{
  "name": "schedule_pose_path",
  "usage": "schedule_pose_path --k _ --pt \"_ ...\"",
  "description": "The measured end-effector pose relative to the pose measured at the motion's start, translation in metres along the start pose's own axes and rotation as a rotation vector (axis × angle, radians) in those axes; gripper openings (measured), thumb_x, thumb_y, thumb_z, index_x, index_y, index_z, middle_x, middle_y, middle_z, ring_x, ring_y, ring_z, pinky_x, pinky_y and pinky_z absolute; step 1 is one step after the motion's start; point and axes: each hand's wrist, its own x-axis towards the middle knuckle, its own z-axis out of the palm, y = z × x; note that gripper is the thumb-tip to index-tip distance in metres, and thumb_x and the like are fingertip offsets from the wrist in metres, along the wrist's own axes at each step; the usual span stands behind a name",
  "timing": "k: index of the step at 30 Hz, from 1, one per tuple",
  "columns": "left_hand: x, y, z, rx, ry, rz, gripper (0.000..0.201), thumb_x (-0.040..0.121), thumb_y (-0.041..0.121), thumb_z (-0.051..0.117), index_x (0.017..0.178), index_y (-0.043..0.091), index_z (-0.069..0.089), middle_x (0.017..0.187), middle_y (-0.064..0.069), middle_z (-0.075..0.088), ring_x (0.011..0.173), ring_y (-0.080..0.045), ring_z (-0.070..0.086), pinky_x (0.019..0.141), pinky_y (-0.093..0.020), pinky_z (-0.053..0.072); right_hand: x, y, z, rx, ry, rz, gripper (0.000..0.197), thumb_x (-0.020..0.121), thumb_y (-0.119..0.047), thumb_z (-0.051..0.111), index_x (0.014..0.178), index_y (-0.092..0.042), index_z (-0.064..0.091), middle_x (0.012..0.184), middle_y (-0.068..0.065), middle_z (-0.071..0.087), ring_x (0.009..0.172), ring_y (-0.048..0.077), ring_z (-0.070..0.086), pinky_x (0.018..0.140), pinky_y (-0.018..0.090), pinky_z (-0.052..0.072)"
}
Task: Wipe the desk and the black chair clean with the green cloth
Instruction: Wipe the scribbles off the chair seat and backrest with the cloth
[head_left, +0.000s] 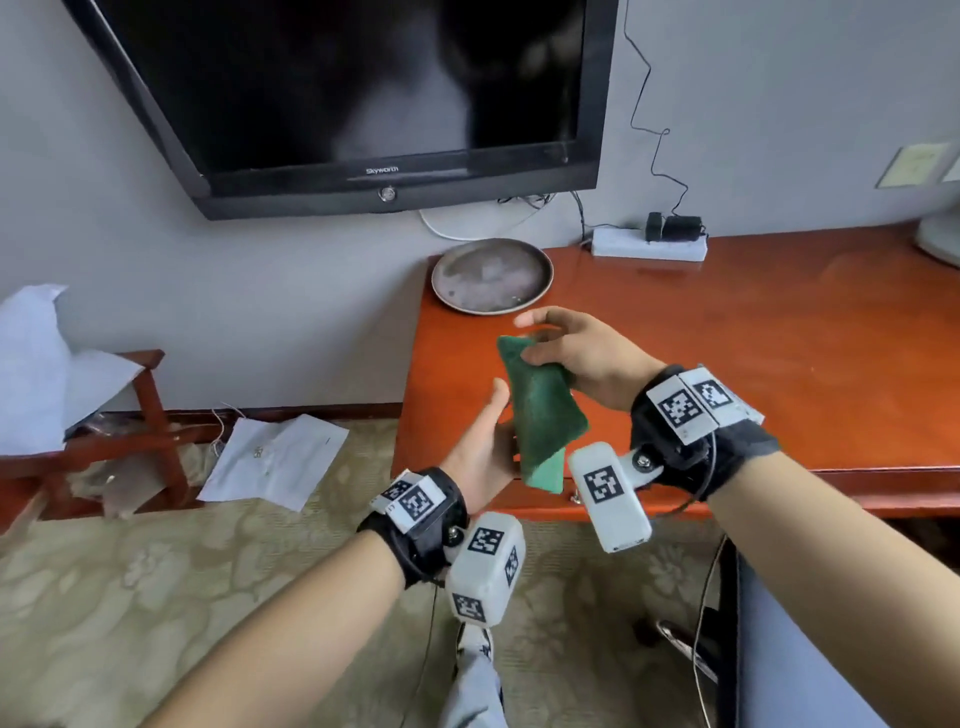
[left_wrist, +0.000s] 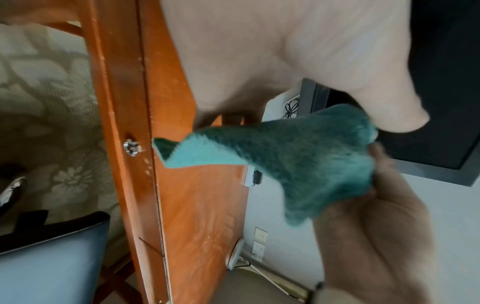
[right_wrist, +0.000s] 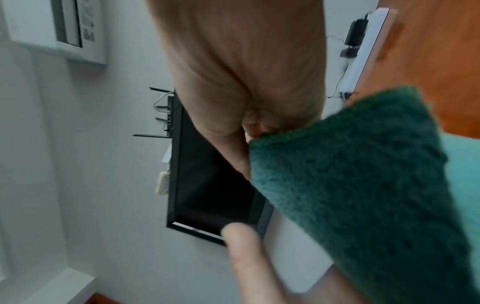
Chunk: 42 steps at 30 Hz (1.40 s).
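Both your hands hold the green cloth (head_left: 543, 410) above the counter (head_left: 727, 364): right hand (head_left: 576, 358) pinches its 12 o'clock end, left hand (head_left: 480, 441) grips its 9 o'clock edge

Quick count: two hands, left hand (head_left: 480, 441) and right hand (head_left: 576, 353), both gripping one green cloth (head_left: 543, 410). Beyond that grip there's one round metal tray (head_left: 492, 276), one Skyworth TV (head_left: 363, 93), one power strip (head_left: 649, 245), one wooden desk (head_left: 727, 353).

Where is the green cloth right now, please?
In the head view, the green cloth is held between both hands above the desk's left front edge, below the round plate.
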Motion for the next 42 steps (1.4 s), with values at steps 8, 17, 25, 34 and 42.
schedule_pose_path --k 8,17,25,34,42 --pt "0.117 0.079 -0.051 -0.077 0.117 0.114 0.06 0.08 0.018 0.075 0.13 0.003 0.046 0.119 -0.017 0.063 0.1 -0.024 0.065 0.07 -0.031 0.056 0.122 0.003 -0.005 0.004 0.22 0.051 0.046 0.081 0.025 0.042 0.092 -0.019 0.051 0.082 0.0 0.048 0.07 0.014 0.048 0.065 0.026 0.04" --pt "0.184 0.125 -0.065 -0.165 0.235 -0.216 0.056 0.087 0.06 0.051 0.098 0.005 0.056 0.076 -0.011 0.065 0.071 -0.027 0.057 0.06 -0.033 0.044 0.209 -0.023 0.003 -0.109 0.102 0.022 0.048 0.08 0.023 0.045 0.107 -0.016 0.051 0.099 0.004 0.049 0.079 0.016 0.051 0.06 0.026 0.038" --pt "0.227 0.142 -0.049 -0.364 0.006 -0.143 0.075 0.086 0.07 0.037 0.116 0.006 0.064 0.115 -0.02 0.066 0.104 -0.034 0.063 0.084 -0.043 0.049 0.263 -0.019 -0.049 -0.066 0.131 0.077 0.048 0.081 0.023 0.043 0.096 -0.021 0.054 0.099 0.005 0.047 0.075 0.014 0.047 0.062 0.026 0.037" --pt "0.29 0.136 -0.021 -0.13 0.125 -0.047 0.051 0.083 0.029 0.061 0.129 0.008 0.054 0.121 -0.015 0.065 0.109 -0.028 0.063 0.084 -0.042 0.053 0.299 0.009 -0.122 -0.277 0.198 0.052 0.054 0.075 0.022 0.048 0.112 -0.017 0.049 0.109 0.005 0.049 0.067 0.016 0.047 0.052 0.025 0.039" --pt "0.321 0.135 -0.024 0.197 0.417 0.107 0.016 0.085 0.009 0.069 0.1 0.009 0.066 0.106 -0.019 0.069 0.097 -0.032 0.066 0.088 -0.045 0.053 0.335 0.026 -0.147 -0.171 0.09 0.331 0.039 0.087 -0.02 0.066 0.118 -0.018 0.043 0.099 -0.003 0.052 0.088 0.014 0.055 0.062 0.026 0.047"
